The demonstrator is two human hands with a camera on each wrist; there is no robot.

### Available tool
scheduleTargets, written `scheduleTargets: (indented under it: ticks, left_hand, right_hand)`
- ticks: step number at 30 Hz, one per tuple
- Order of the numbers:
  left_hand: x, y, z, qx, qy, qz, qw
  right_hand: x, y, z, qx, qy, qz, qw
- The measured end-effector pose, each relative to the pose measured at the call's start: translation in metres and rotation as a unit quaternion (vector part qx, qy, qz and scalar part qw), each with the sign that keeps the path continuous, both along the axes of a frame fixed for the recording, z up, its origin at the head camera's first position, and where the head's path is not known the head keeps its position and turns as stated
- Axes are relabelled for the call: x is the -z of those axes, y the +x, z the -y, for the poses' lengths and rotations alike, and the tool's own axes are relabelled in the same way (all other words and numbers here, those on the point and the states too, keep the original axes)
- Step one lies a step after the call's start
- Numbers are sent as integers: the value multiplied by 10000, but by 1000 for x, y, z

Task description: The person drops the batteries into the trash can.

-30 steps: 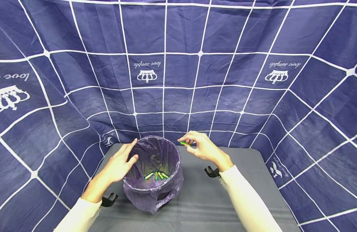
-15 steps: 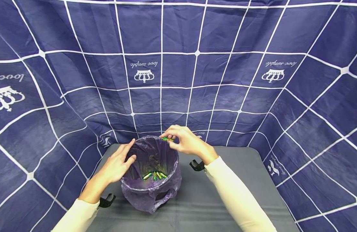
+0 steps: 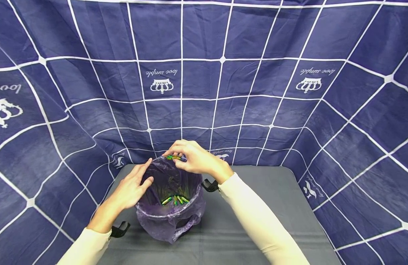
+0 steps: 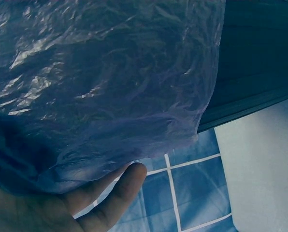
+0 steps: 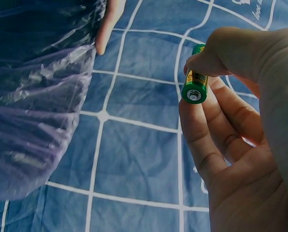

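My right hand (image 3: 200,157) pinches a green and yellow battery (image 5: 196,79) between thumb and fingers, over the far rim of the bin in the head view. One metal end of the battery faces the right wrist camera. A round bin (image 4: 260,63) is lined with a thin purple plastic bag (image 3: 157,226) folded over its rim. Several green and yellow batteries (image 3: 175,200) lie together at the bottom of the lined bin. At the bin's left side is my left hand (image 3: 129,187), fingers extended along the rim; in the left wrist view its fingers lie against the bag.
The bin stands on a grey table (image 3: 250,217). Dark blue cloth (image 3: 257,81) with white lines hangs behind the table and along both sides. Black wrist straps (image 3: 120,230) show at both wrists.
My right hand has moved left with the battery, from right of the bin to over its far rim. The left hand has stayed at the bin's left rim.
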State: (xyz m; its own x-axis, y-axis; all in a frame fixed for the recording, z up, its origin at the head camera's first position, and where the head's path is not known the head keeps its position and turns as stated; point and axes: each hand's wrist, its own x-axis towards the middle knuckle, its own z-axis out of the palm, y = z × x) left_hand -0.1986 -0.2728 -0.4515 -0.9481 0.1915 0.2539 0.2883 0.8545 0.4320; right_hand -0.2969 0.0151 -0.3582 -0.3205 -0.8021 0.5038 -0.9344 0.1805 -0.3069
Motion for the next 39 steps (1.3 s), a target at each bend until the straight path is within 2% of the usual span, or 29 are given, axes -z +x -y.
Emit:
scheduleTargets:
  ticks: [6, 27, 33, 39]
  left_hand:
    - [-1, 0, 1, 9, -14, 5, 10000]
    - [0, -1, 3, -9, -44, 65, 10000]
    - [1, -2, 2, 13, -43, 17, 10000]
    - [1, -3, 2, -5, -6, 48, 10000]
  right_hand:
    - [-5, 2, 10, -113, 56, 42, 9999]
    - [-4, 5, 17, -169, 318, 66, 9993]
    - [1, 5, 13, -107, 654, 0, 9978]
    - [9, 5, 4, 60, 601, 152, 9981]
